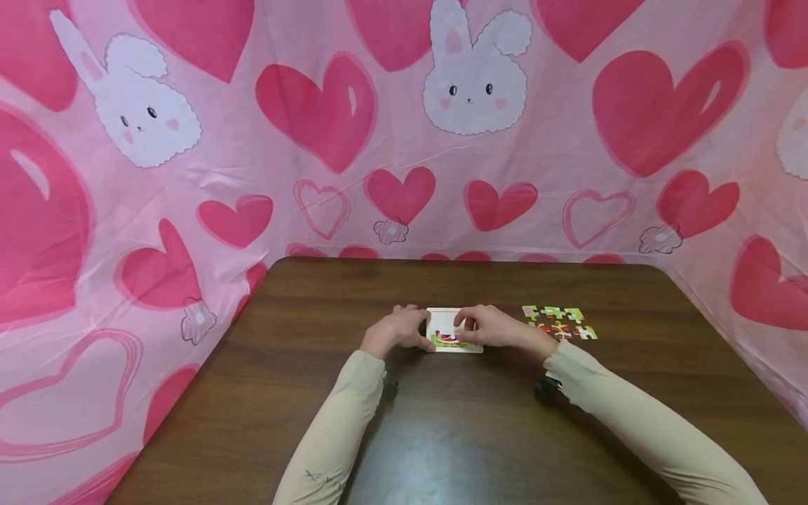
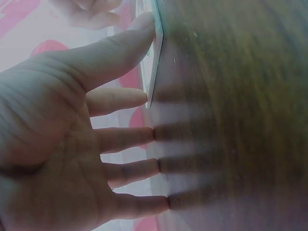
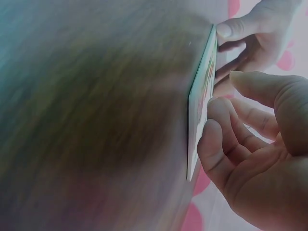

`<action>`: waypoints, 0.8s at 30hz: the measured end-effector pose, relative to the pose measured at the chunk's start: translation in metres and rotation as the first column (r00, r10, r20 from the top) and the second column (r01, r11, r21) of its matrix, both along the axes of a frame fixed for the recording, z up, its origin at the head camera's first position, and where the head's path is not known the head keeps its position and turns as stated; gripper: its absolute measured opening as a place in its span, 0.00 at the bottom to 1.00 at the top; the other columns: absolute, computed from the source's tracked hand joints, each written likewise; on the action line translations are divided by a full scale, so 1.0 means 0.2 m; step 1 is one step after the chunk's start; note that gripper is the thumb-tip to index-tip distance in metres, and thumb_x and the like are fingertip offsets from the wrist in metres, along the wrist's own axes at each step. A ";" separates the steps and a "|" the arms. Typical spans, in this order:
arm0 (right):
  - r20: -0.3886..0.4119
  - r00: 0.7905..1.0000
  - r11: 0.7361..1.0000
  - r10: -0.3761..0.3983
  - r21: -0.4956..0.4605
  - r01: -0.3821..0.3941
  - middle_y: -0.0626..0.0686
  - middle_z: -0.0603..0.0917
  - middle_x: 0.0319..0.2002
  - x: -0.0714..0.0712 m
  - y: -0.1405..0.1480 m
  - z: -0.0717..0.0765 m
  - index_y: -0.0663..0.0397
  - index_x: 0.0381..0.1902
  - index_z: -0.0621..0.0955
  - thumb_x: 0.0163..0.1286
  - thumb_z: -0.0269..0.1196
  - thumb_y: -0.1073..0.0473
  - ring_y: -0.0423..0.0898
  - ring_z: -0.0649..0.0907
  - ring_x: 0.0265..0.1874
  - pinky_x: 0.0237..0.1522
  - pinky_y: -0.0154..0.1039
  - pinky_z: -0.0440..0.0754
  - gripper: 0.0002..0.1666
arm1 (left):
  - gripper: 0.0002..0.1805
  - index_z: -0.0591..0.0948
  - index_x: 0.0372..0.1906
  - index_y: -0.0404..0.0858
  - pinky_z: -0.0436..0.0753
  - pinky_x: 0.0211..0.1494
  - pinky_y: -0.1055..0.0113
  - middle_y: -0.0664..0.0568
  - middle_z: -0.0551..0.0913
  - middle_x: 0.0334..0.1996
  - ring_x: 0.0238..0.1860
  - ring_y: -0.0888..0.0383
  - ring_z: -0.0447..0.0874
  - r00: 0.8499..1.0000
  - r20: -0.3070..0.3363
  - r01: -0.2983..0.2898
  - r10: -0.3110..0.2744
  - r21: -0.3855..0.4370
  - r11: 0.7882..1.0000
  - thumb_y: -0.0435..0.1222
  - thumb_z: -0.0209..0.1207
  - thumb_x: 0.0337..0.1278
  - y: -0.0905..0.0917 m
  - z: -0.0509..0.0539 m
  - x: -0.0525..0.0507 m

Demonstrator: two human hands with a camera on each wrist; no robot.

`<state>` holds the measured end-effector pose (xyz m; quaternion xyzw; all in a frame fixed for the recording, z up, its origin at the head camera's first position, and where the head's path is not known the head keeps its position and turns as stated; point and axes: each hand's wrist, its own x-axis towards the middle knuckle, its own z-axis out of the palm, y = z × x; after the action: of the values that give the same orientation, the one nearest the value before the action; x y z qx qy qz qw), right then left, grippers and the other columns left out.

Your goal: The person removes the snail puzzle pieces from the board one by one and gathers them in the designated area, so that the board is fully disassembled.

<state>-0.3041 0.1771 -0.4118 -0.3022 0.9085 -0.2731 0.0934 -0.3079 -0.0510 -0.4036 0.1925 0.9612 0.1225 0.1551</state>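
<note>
A small white-framed puzzle board (image 1: 442, 313) lies flat on the table, with a colourful green, red and blue picture in its lower part. At its left side is my left hand (image 1: 394, 331). The left wrist view shows that hand's thumb and index fingertip touching the edge of the board (image 2: 155, 67), its other fingers stretched down to the table. Over the board's right half, my right hand (image 1: 492, 327) has its fingers bent onto the surface. In the right wrist view, its thumb stands apart from the fingertips, and I see no piece between them.
Several loose jigsaw pieces (image 1: 553, 313) lie to the right of the board, partly behind the right forearm. The brown wooden table (image 1: 454, 428) ends at the back against a pink cloth (image 1: 404, 151) with hearts and rabbits, which also hangs along both sides.
</note>
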 end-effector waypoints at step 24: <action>-0.063 0.998 0.998 0.019 0.055 -0.016 0.45 0.80 0.24 -0.02 -0.17 -0.04 0.53 0.38 0.84 0.61 0.69 0.59 0.38 0.74 0.24 0.27 0.31 0.71 0.08 | 0.36 0.75 0.62 0.45 0.77 0.58 0.45 0.48 0.74 0.60 0.57 0.47 0.67 0.999 -0.025 0.038 -0.038 0.005 0.999 0.55 0.70 0.48 -0.01 -0.01 0.00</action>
<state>-0.3078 0.1423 -0.4200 -0.3160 0.9155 -0.2375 0.0751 -0.3081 -0.0524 -0.4057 0.2128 0.9589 0.1197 0.1447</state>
